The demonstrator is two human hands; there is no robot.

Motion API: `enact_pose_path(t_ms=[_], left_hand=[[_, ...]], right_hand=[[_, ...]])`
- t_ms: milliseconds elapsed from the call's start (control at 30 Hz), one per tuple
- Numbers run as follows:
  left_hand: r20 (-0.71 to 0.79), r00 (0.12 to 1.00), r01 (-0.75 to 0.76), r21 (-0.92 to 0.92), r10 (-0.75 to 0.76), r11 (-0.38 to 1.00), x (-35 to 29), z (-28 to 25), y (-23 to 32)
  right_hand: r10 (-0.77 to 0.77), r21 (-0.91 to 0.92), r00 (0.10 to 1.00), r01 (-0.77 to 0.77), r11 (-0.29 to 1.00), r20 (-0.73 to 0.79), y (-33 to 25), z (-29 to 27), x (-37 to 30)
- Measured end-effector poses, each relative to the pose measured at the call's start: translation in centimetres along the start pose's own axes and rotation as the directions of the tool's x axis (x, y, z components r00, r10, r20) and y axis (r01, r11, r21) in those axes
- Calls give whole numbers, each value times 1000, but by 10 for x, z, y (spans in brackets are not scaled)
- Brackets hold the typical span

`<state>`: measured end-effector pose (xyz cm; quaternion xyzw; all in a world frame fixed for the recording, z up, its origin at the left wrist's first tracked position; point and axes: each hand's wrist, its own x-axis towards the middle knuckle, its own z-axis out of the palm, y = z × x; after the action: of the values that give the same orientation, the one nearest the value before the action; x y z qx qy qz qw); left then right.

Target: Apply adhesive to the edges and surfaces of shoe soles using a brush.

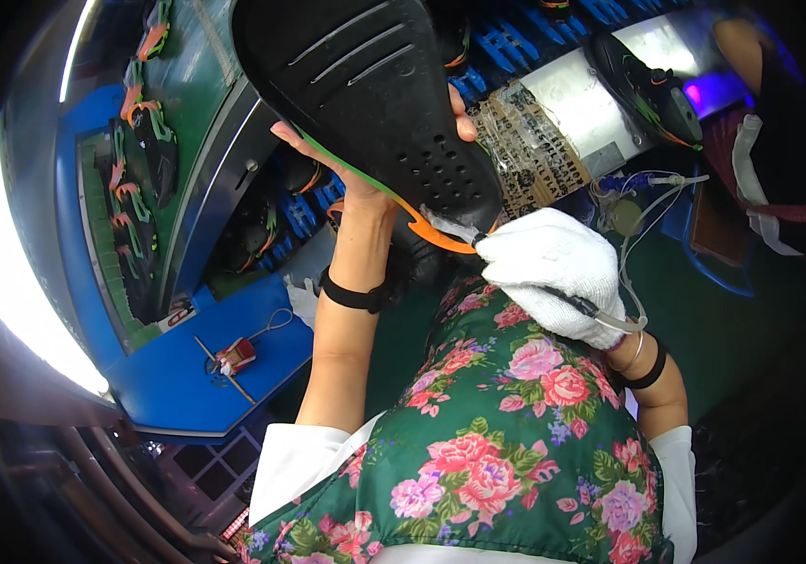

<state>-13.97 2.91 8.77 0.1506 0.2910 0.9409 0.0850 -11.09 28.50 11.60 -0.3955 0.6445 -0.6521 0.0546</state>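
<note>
A black shoe [365, 80], its underside up, is held in front of me. The underside shows long slots at the wide end and a cluster of small holes toward the narrow end. Green and orange trim [431, 235] runs along its edge. My bare left hand [365, 174] grips it from beneath, with fingertips showing at both sides. My right hand [553, 273], in a white knitted glove, is closed on a slim brush-like tool [455, 228] joined to a thin hose. The tool's pale tip touches the narrow end beside the orange trim. Most right fingers are hidden by the glove's back.
Left, a green conveyor [201, 56] carries several black and orange shoes beside a blue table [215, 395] with a small red-and-white object. Ahead, another shoe [643, 89] rests on a taped metal surface [563, 113]. Hoses [647, 216] hang at right. Blue racks lie beyond.
</note>
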Motion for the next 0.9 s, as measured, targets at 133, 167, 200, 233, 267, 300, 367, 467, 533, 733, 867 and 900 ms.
enact_pose_path(t_ms=[133,167,200,233,267,300,367,467,533,733,867,900], left_hand=[[-60,998,20,49,-17,999,9,20,0],[-135,990,42,60,-34,997,8,24,0],[-209,977,65,70,-49,995,8,26,0],[-209,977,64,72,-48,995,8,28,1],[-243,968,80,69,-61,994,8,29,1],[-276,958,97,66,-75,993,8,30,1],[-296,952,105,91,-74,990,9,30,1],[-324,944,111,124,-66,986,10,29,1],[-332,941,109,134,-59,985,12,24,1],[-222,975,64,153,-29,986,16,19,-1],[-258,965,96,161,-52,982,13,18,-1],[-267,962,104,165,-58,981,13,18,-2]], right_hand=[[29,154,1000,-30,988,6,7,-8,-2],[7,98,1000,-5,995,-26,7,-8,-2],[8,97,1000,-5,995,-28,7,-7,-2],[-14,88,1000,16,996,-21,7,-6,-1],[-36,78,999,37,996,-14,7,-6,0],[-37,80,999,38,996,-14,8,-5,0],[-47,97,999,49,994,-15,8,-3,-2],[-20,0,999,20,1000,-26,3,-8,2],[-42,14,999,42,999,-6,3,-7,2],[-54,57,998,54,997,-10,-2,-1,8],[27,124,994,-13,992,-109,4,-3,2],[39,88,994,-30,996,-98,5,-5,0]])
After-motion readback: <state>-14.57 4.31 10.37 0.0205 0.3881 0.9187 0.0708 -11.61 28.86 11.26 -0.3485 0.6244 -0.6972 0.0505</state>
